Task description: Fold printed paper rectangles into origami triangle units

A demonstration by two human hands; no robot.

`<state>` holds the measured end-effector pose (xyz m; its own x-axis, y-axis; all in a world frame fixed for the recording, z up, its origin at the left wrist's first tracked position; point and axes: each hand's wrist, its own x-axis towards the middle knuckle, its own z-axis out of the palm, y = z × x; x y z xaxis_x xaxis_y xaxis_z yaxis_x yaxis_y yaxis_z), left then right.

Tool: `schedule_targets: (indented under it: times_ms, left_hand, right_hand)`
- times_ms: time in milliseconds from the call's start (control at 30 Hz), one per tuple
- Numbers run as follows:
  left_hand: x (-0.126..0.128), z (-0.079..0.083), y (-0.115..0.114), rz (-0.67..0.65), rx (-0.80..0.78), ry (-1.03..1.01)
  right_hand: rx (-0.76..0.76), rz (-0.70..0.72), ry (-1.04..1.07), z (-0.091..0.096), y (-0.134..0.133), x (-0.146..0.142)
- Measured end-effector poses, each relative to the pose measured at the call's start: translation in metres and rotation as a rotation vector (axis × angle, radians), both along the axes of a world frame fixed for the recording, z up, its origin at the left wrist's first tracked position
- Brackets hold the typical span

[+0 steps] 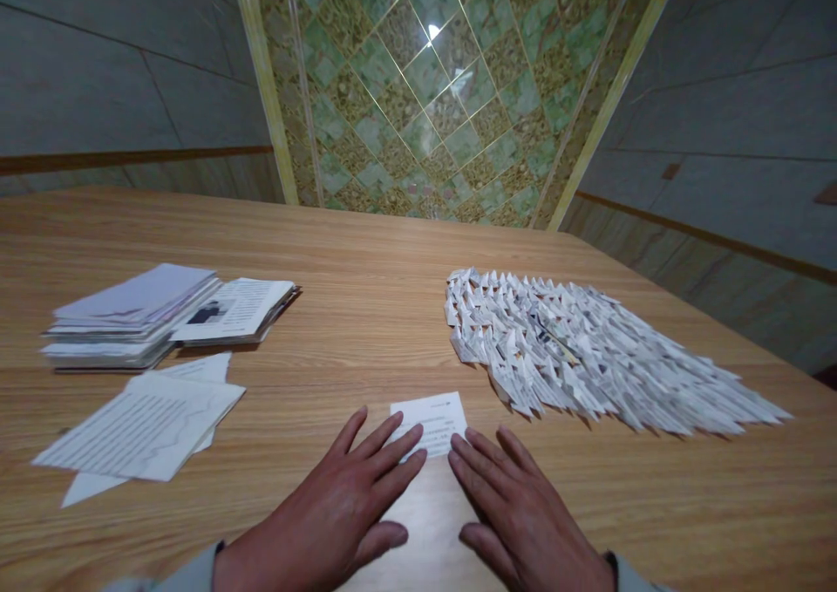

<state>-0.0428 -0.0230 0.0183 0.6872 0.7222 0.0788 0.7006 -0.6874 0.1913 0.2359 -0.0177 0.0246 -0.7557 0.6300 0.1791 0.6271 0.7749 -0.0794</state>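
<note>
Left hand [340,509] and right hand [523,509] flat, fingers spread, pressing printed paper sheet [432,422] onto surface [366,269]; folded paper pieces [588,357] beyond right fingers

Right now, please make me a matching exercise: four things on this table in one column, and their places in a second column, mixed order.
Things:
1. folded paper pieces
2. stack of booklets
3. loose printed sheets
4. small paper sheet

Places:
A. far left, behind the flat sheets
B. under the fingertips of the left hand and right hand
C. right side, spread in overlapping rows
D. near left, lying flat on the wooden table

Pairs: 1-C, 2-A, 3-D, 4-B
</note>
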Motion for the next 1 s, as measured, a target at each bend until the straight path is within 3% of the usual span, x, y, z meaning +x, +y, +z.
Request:
schedule_targets:
  times_ms: [233,333,533,700,1000]
  left_hand:
    - [-0.02,0.002,-0.012,0.025,0.139,-0.005]
    - [-0.01,0.009,-0.006,0.021,0.165,-0.041]
    - [0.024,0.023,0.019,0.134,0.171,0.004]
    - [0.031,0.022,0.024,0.156,0.191,0.05]
    - [0.028,0.017,0.02,0.183,0.156,-0.062]
  right_hand:
    - [-0.016,-0.108,0.097,0.009,0.005,-0.023]
    - [0.019,-0.121,0.035,0.012,0.017,-0.038]
    - [0.049,-0.05,-0.054,0.021,0.043,-0.051]
    - [0.147,0.036,-0.089,0.015,0.05,-0.05]
    - [0.232,0.029,0.159,-0.003,0.054,-0.05]
